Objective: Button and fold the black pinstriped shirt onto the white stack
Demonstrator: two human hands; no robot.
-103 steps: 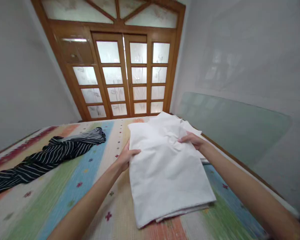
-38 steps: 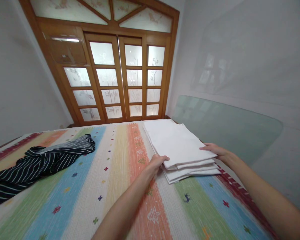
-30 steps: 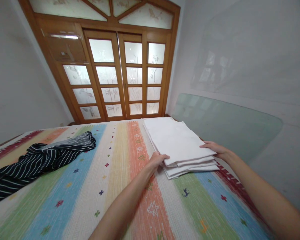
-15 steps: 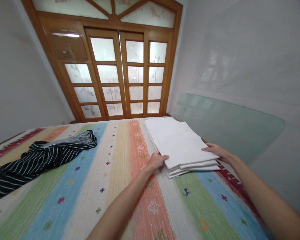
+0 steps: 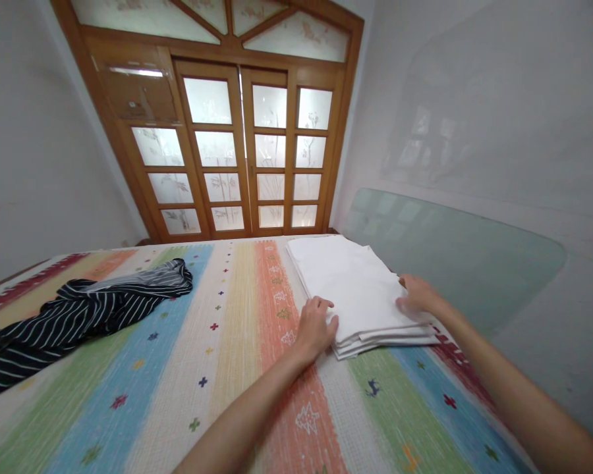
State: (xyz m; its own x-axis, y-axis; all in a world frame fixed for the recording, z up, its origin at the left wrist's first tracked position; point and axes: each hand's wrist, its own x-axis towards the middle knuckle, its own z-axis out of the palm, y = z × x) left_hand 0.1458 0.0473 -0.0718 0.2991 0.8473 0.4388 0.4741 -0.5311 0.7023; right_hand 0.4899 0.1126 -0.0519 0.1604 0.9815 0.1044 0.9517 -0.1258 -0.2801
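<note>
Fingers (image 5: 317, 303) of left hand (image 5: 314, 332) parted, loosely curled at left edge of white cloth stack (image 5: 348, 276), holding nothing | right hand (image 5: 422, 296) blurred at right edge, grip unclear | stack flat on bed cover (image 5: 240, 309), seemingly folded | striped black cloth (image 5: 111, 306) rumpled, unfolded

A crumpled black garment (image 5: 89, 309) with pale stripes lies on the left of the multicoloured bedspread (image 5: 172, 368). Beyond the bedspread's far edge stand paned wooden doors (image 5: 251, 151); along its right side rises a greenish panel (image 5: 449, 257), perhaps glass.
</note>
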